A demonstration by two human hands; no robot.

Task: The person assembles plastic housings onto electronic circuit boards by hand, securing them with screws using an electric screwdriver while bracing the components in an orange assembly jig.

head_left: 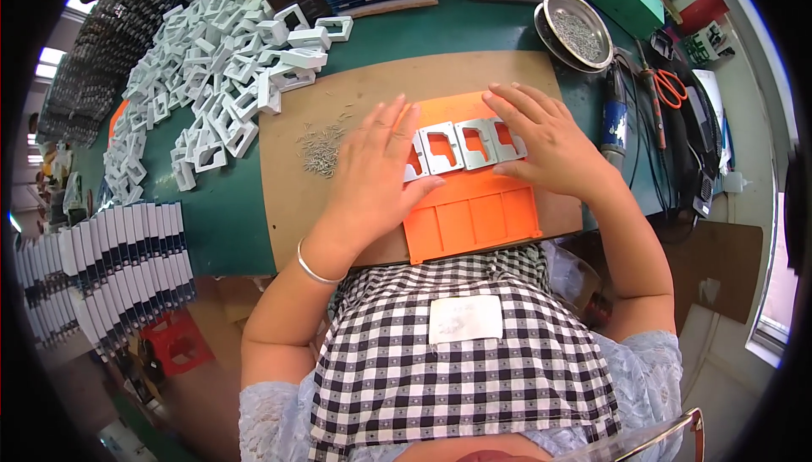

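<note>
Both hands lie flat on a row of grey metal plates (pixel 457 147) seated across the top of an orange plastic jig (pixel 471 213), which sits at the centre of a brown board (pixel 372 90) on the green table (pixel 222 217). The left hand (pixel 372 170) rests at the nine o'clock end of the row, fingers spread and released, palm down, gripping nothing; the right hand (pixel 545 141) covers the three o'clock end, fingers likewise extended and pressing lightly on the outermost plate. To do this well, I judge the pressure should be even across all the plates so each settles squarely into its recess, with the fingertips clear of the cut-outs. The plates are thin, pale and squarish, each with a window through which the orange shows. A scatter of small screws (pixel 321 151) lies at nine o'clock, a heap of white plastic frames (pixel 224 73) at ten o'clock, and a metal bowl (pixel 578 29) at one o'clock.
</note>
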